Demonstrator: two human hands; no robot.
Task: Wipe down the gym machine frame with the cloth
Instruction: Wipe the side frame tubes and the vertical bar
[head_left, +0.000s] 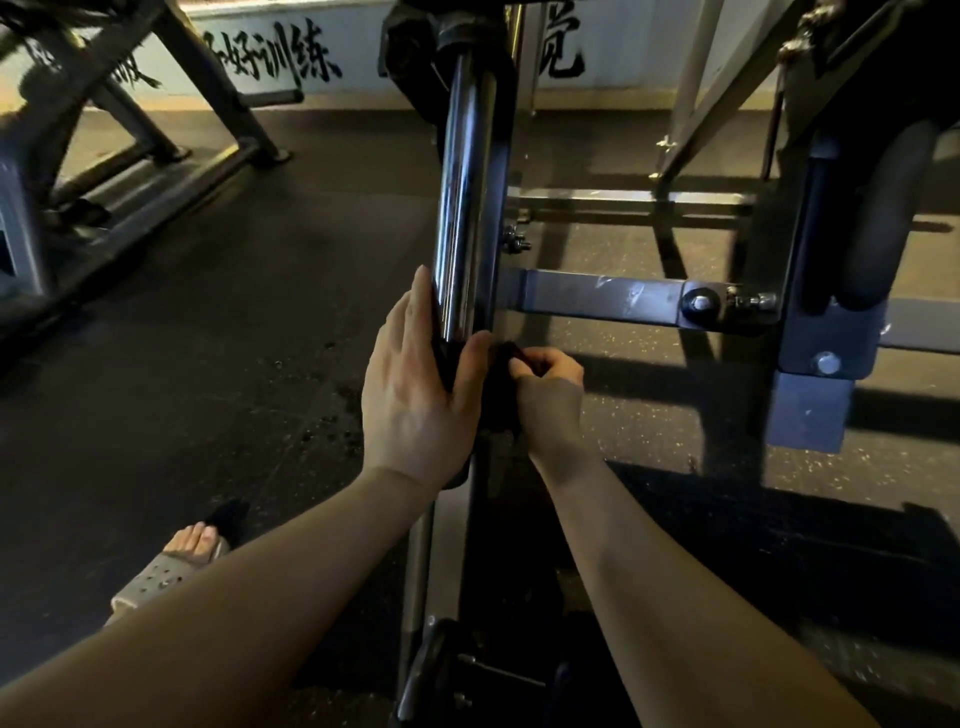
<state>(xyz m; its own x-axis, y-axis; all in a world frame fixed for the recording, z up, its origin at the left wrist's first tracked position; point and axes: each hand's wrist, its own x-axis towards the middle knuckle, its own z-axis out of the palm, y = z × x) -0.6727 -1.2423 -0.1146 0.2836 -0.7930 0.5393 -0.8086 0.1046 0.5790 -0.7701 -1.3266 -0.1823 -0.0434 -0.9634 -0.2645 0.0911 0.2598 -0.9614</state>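
Note:
A shiny chrome bar (465, 197) of the gym machine runs from the top centre down toward me, beside a dark upright frame post. My left hand (415, 384) wraps around the bar's lower end, thumb on its right side. A dark cloth (500, 395) is bunched against the post just right of the bar. My right hand (548, 387) grips that cloth with curled fingers. Much of the cloth is hidden between my hands.
A dark crossbar (602, 304) with bolts joins the post to a blue-grey frame block (826, 353) on the right. Another machine's base (130, 187) stands at the left. My sandalled foot (176, 566) rests on the dark rubber floor. A wall with painted characters lies beyond.

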